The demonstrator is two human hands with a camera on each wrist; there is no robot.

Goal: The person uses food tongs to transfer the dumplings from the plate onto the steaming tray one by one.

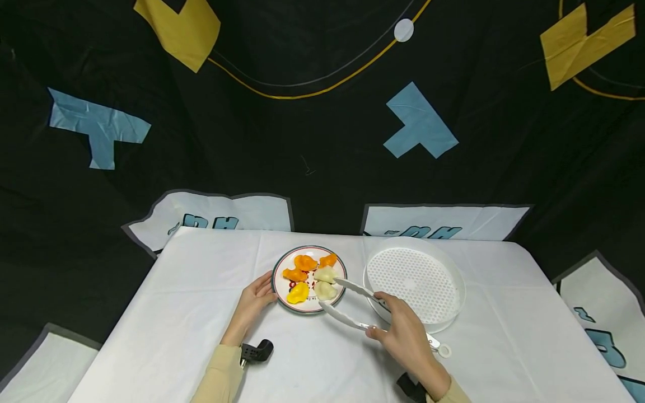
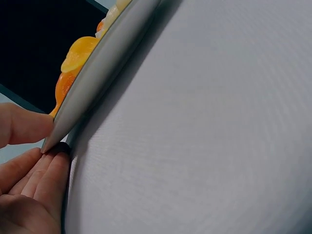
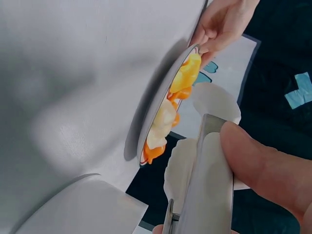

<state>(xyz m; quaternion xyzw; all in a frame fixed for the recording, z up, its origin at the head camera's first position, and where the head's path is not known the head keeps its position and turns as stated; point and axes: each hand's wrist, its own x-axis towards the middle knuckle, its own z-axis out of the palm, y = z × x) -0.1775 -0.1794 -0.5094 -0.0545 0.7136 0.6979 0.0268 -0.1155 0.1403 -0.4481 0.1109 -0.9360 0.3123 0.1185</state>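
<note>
My left hand [image 1: 255, 301] pinches the left rim of a round plate [image 1: 282, 299], thumb on top and fingers underneath, as the left wrist view shows. On the plate lie glossy, lumpy food-like pieces: several orange pieces [image 1: 305, 262], a yellow piece [image 1: 298, 293] and two pale cream pieces [image 1: 325, 290]. My right hand [image 1: 403, 330] holds metal tongs with white scalloped ends [image 1: 342, 317]. The tong arms stand apart; one end is by the upper cream piece and the other near the plate's lower right rim. In the right wrist view the thumb presses a tong arm [image 3: 209, 180].
Right of the plate stands a round white tray [image 1: 456, 313] with a perforated base, partly behind the right hand and tongs. A white cloth [image 1: 166, 313] covers the table. Behind it hangs a black backdrop [image 1: 282, 157] with blue and yellow shapes.
</note>
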